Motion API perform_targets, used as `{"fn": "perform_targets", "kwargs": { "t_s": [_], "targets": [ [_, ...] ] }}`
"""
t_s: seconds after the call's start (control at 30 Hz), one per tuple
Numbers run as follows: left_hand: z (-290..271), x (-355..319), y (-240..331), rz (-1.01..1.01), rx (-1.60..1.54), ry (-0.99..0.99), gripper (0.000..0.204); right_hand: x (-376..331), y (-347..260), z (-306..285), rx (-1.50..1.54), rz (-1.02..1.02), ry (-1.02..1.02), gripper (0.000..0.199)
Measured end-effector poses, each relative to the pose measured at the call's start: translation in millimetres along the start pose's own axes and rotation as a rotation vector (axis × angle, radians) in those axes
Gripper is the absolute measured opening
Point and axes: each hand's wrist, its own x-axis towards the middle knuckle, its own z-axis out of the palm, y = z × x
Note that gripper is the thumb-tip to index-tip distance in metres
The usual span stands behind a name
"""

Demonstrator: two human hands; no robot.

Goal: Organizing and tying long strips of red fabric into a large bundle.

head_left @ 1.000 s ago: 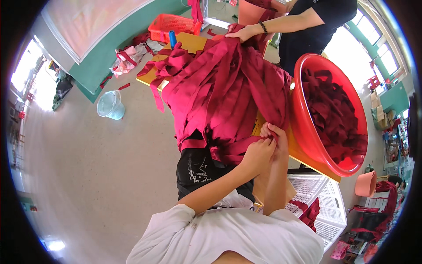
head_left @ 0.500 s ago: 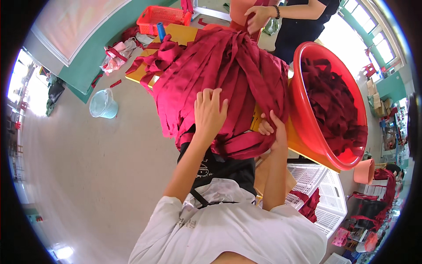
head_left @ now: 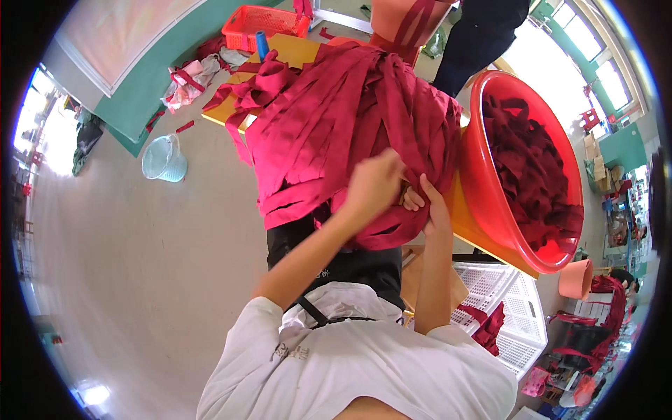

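Both hands at the near edge of the big heap of crimson fabric strips (head_left: pixel 350 119), right where it spills off the yellow table (head_left: pixel 294 52) toward the body. Left hand (head_left: pixel 374 185) curled over the hanging strips, fingers closed and bunching a fold of them. Right hand (head_left: pixel 428 203) just beside it, pressed against the same bundle from the side nearest the red plastic tub (head_left: pixel 490 210); fingers tucked into the cloth, so cannot tell how firmly closed. Seemingly pinched together like this to keep the loose ends from sliding off the table edge, with the weight of the heap left resting on the tabletop.

Red plastic tub touching the heap on its right, tilted, darker red scraps piled inside. Beyond the heap, a red mesh basket (head_left: pixel 262 17) on the far side, and another person in dark clothing (head_left: pixel 483 35) standing at the far corner. Left of the heap, down on the floor, a pale blue bucket (head_left: pixel 162 159), well apart. Below the tub, a white slatted crate (head_left: pixel 500 308) with a few red pieces draped on it.

Against half a second ago: left hand then lay flat and open on top of the heap, fingers spread; now drawn down and closed near the right hand. The other person's hands, then on the far end of the heap, now out of view.
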Motion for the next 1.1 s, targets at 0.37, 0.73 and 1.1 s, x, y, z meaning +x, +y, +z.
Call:
{"fn": "perform_targets", "kwargs": {
  "t_s": [0.37,0.73,1.1],
  "targets": [
    [-39,13,-57,-0.018,0.597,0.404,0.026,2,11,-4,0.035,-0.053,0.031,0.020],
    [-20,17,-28,-0.131,-0.006,0.124,0.018,1,5,-16,0.049,0.002,0.007,0.019],
    [-45,4,-29,0.135,0.392,0.191,0.015,2,10,22,0.062,-0.124,0.248,0.009]
  ]
}}
